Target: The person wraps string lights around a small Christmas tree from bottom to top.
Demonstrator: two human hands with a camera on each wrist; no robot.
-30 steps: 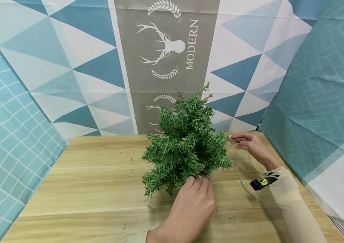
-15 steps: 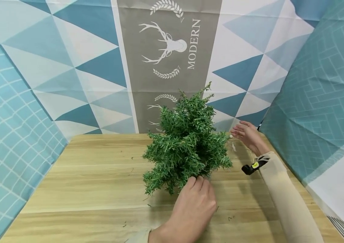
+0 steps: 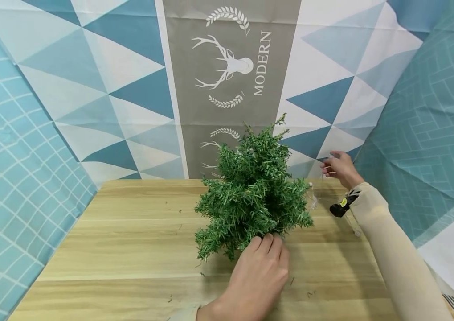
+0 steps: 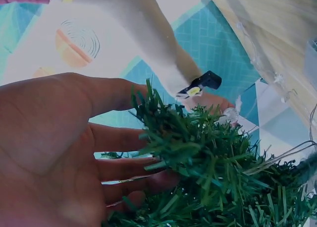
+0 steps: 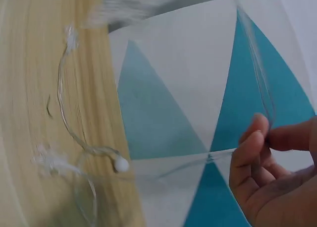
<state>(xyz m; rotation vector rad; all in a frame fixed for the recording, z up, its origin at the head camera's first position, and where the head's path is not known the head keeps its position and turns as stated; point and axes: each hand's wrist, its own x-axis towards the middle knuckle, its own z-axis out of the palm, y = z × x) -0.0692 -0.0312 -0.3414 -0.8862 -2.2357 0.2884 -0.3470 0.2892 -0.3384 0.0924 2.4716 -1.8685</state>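
Note:
A small green artificial Christmas tree (image 3: 251,191) stands on the wooden table. My left hand (image 3: 256,272) grips a low front branch; in the left wrist view, thumb and fingers close round its green tip (image 4: 188,142). To the right of the tree and above the table's back corner, my right hand (image 3: 341,169) pinches the thin clear wire of a string of lights (image 5: 62,88) between thumb and fingers. Part of that wire (image 4: 282,157) crosses the branches in the left wrist view. Loose loops with small clear ornaments (image 5: 49,160) hang beside the tree.
Printed cloths (image 3: 138,89) close off the back and both sides of the wooden table (image 3: 102,249). Fallen green needles lie scattered on the tabletop. A black wrist camera (image 3: 341,207) is strapped to the right wrist. A small white bulb (image 3: 357,232) lies near the right forearm.
My right hand has moved up and right, away from the tree's right side, drawing the wire with it. The left hand stays on the branch. The head view has shifted slightly.

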